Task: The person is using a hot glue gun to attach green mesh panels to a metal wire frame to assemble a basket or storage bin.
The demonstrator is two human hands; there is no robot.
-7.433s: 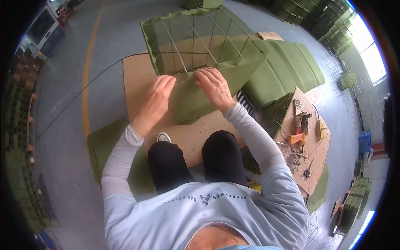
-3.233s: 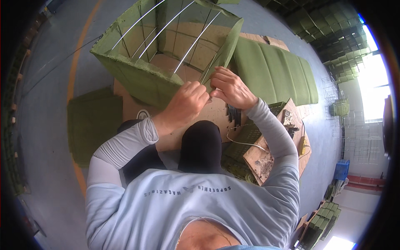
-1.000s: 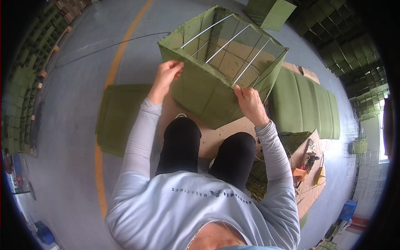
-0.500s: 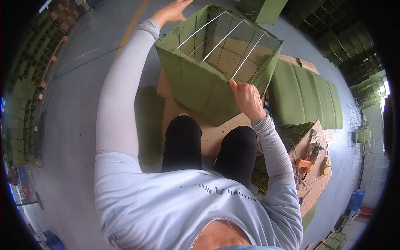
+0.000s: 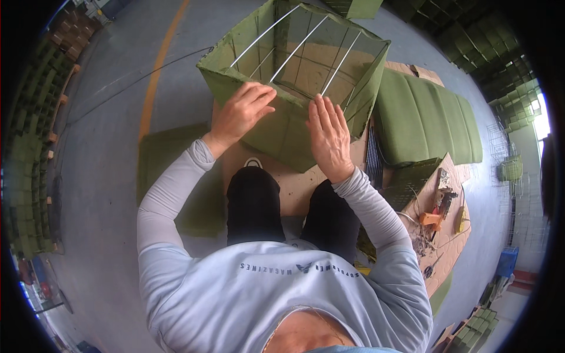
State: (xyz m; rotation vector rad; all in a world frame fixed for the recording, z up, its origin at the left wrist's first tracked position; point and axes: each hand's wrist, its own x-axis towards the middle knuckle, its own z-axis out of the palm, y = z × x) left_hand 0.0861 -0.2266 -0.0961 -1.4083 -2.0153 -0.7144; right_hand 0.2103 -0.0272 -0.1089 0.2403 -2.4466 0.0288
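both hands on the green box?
Yes: left hand and right hand both rest on the near wall of the green fabric box.

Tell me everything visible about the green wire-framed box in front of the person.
The green box is an open-topped wire frame lined with green fabric, with bare metal rods spanning its opening and brown board showing through its inside. It sits tilted on a cardboard sheet on the floor, ahead of the knees. Both hands rest on its near rim: left hand, right hand.

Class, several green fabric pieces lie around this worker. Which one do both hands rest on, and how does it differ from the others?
The open green fabric box on a wire frame. Left hand and right hand press its near wall. It stands as a box; the green padded mat and green floor panel lie flat.
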